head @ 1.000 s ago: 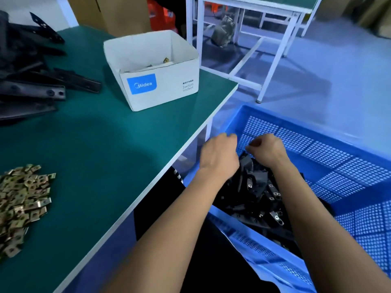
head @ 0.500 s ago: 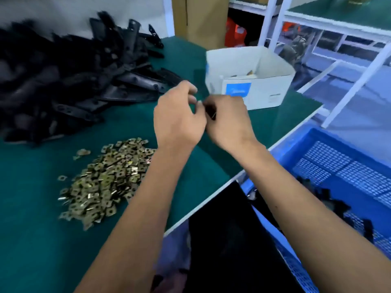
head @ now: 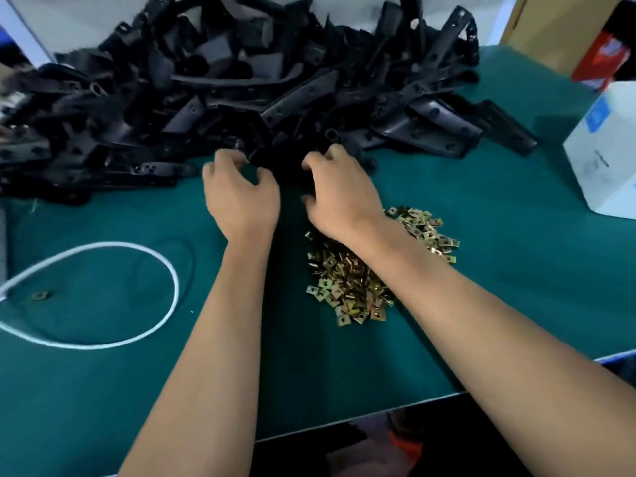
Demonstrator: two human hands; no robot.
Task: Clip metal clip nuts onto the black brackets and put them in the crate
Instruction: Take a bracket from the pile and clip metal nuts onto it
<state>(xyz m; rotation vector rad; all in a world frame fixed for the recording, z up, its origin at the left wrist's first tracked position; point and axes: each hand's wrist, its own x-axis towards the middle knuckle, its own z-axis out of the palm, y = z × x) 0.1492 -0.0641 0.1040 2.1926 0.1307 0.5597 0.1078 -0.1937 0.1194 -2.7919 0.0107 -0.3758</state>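
Both hands are now reaching forward to the bracket pile, no longer meeting in the air near the white box. Fingers (head: pixel 241 156) of the left hand (head: pixel 241 197) are curling loosely at the edge of the black brackets (head: pixel 261 87); whether they are gripping one, I cannot tell. Right hand (head: pixel 340 194) is arching over the same edge, fingers bent and spread. Brass clip nuts (head: pixel 354 287) are lying heaped on the green counter (head: pixel 516 270) under the right forearm. White cable (head: pixel 172 270) is looping at left; white box (head: pixel 605 149) is sitting at right.
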